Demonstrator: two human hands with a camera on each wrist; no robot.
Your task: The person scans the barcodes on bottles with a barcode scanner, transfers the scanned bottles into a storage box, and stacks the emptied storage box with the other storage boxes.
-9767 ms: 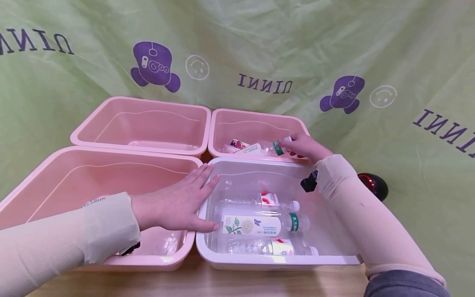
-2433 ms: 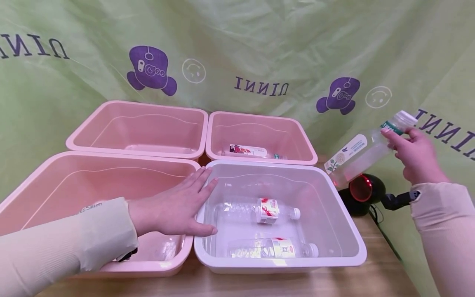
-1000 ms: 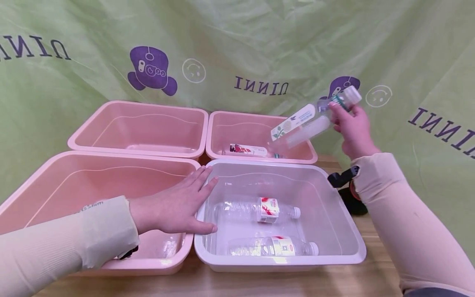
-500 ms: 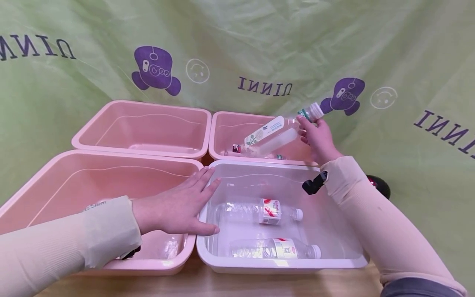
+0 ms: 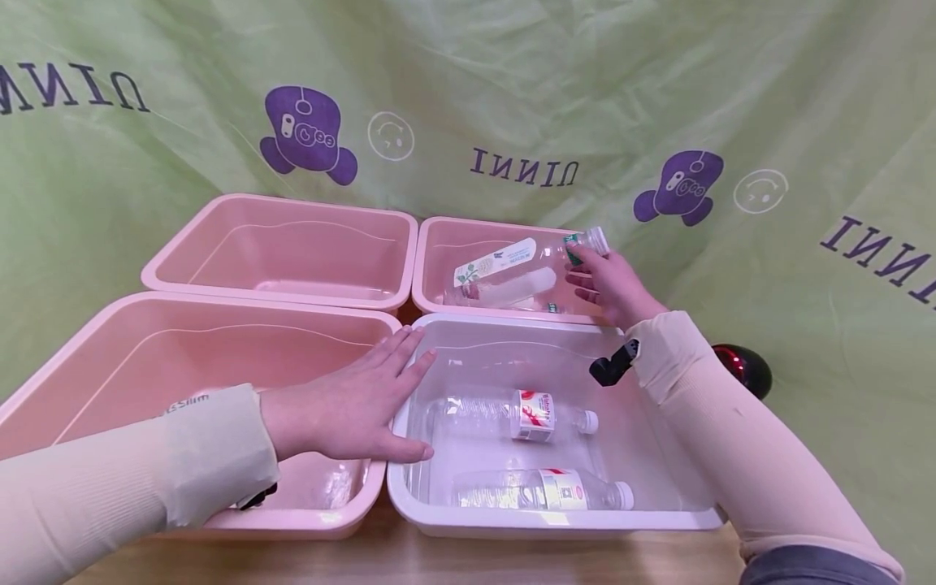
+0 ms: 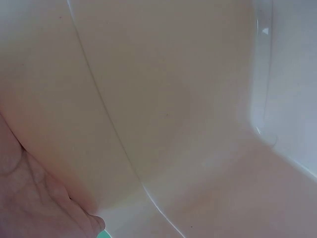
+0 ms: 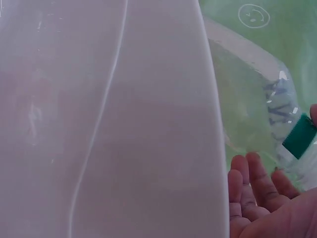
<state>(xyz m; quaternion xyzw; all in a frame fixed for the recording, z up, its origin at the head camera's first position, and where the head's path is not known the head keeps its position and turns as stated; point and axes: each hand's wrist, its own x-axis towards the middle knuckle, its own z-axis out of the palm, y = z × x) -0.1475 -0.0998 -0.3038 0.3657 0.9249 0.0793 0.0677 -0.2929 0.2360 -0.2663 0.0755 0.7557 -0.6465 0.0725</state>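
Pinched the bottle [image 5: 504, 258] by its green-banded neck in the right hand [image 5: 617, 286], tilted bottom-down leftward of those fingers, in or just over the pink tub [image 5: 457, 244], depth unclear. Had the left hand [image 5: 332, 410] flat, fingers straight, over adjoining rims of a 2nd pink tub [image 5: 219, 357] and the white tub [image 5: 643, 467]. Saw 2 more bottles [image 5: 534, 416] right of the left hand. Judged the bottle light, thin-walled, easily dented, rather slippery; best gripped at the neck, likely stiffest.
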